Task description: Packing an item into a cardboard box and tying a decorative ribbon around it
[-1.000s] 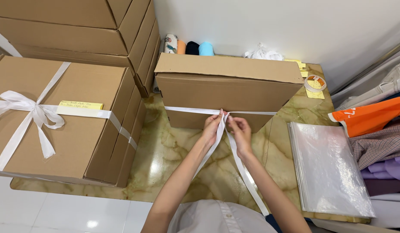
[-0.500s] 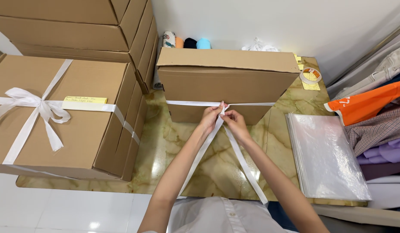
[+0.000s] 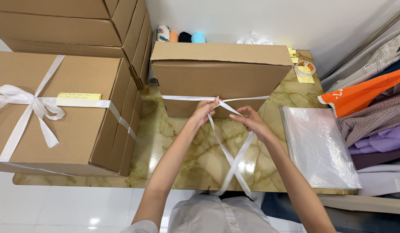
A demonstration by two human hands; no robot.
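Observation:
A closed brown cardboard box (image 3: 217, 73) stands on the marble-patterned table (image 3: 174, 146) in front of me. A white ribbon (image 3: 228, 151) runs around the box's near side and its two loose ends cross and hang toward my lap. My left hand (image 3: 205, 111) pinches the ribbon against the box front near its middle. My right hand (image 3: 250, 121) holds the other ribbon strand a little to the right and lower, apart from the box.
At left sits a larger cardboard box (image 3: 57, 108) tied with a white ribbon bow and a yellow label, with more boxes (image 3: 70, 21) stacked behind. A stack of clear plastic bags (image 3: 318, 146) lies at right, beside folded clothes (image 3: 368, 108). A tape roll (image 3: 304, 68) lies at the back right.
My hands have drawn apart, the right one moving right and down with its strand. The ribbon ends now cross below my hands.

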